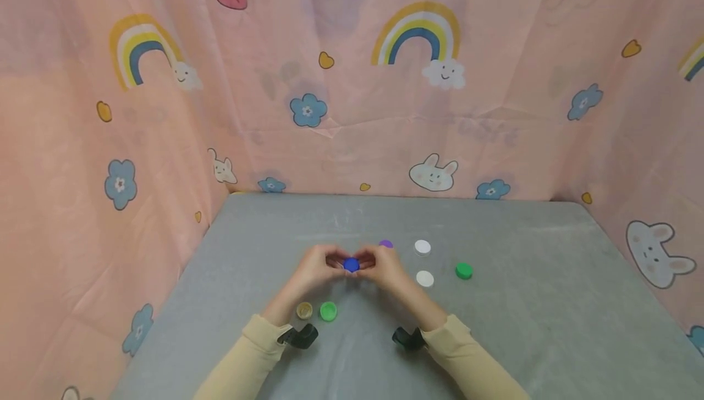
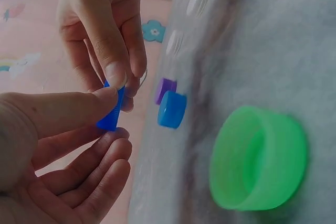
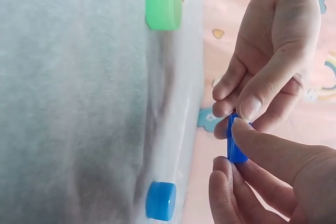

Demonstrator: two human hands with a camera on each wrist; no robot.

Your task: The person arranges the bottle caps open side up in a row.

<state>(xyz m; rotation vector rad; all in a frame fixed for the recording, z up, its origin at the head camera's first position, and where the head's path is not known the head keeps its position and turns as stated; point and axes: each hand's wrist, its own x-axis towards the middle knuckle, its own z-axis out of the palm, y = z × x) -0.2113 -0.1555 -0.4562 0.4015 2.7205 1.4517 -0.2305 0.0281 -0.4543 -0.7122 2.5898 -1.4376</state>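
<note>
Between both hands is a dark blue bottle cap (image 1: 351, 264), held up off the table. My left hand (image 1: 319, 265) pinches it with thumb and fingers from one side. From the other side my right hand (image 1: 382, 264) pinches it too, the two thumbs close together. In the left wrist view the cap (image 2: 110, 109) stands edge-on between the fingertips. A lighter blue cap (image 2: 172, 109) sits on the table beside a purple cap (image 2: 166, 91); in the head view the hands hide the lighter blue one.
On the grey-covered table (image 1: 528, 327), a gold cap (image 1: 304, 310) and a light green cap (image 1: 328, 311) lie nearer, by the left forearm. To the right are two white caps (image 1: 422, 247) and a dark green cap (image 1: 464, 271). A patterned pink curtain (image 1: 357, 143) surrounds the table.
</note>
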